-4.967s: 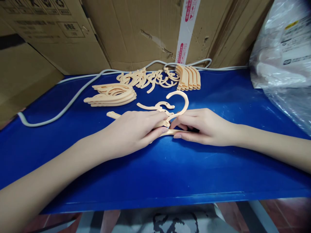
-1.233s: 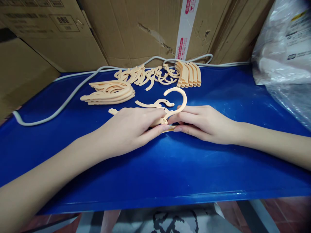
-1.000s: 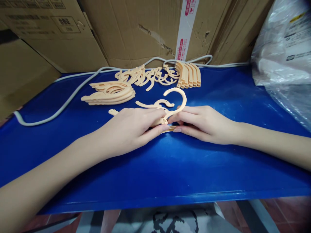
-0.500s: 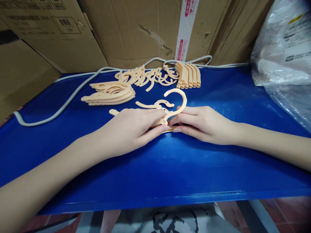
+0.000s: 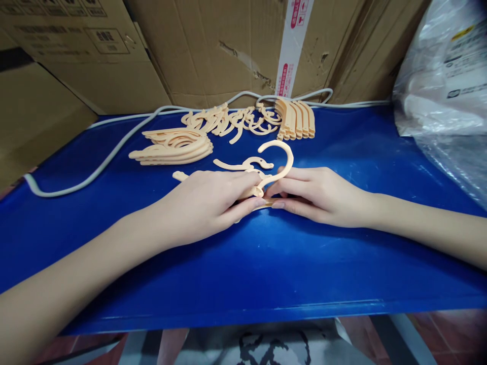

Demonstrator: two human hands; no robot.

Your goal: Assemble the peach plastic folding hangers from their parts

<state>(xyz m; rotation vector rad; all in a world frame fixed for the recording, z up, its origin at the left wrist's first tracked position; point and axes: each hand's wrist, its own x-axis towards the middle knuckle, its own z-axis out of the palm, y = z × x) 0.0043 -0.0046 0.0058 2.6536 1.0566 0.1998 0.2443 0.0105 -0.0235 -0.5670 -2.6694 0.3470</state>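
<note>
Low over the blue table, my left hand [image 5: 216,197] and my right hand [image 5: 317,195] meet with fingertips almost touching. Between them is a cream plastic hanger [image 5: 286,161], its curved hook standing up and opening to the left. My left thumb and fingers close around its hinge area, hiding much of it. On the right, my thumb and fingers pinch a thin cream strip at the hanger's lower edge. Just behind my left hand lies a loose cream hook piece [image 5: 243,165]. The tip of another cream part [image 5: 179,176] shows beyond my left knuckles.
Behind the hands are a stack of cream hanger arms [image 5: 175,148], a heap of loose hook pieces [image 5: 228,120] and a row of curved arms [image 5: 294,120]. A grey cable [image 5: 114,162] runs along the back left. Cardboard boxes [image 5: 220,61] and a clear plastic bag [image 5: 429,96] border the table [image 5: 243,284].
Hardly anything differs. Both hands keep their grip on the hanger, while the whole view has shifted very slightly.
</note>
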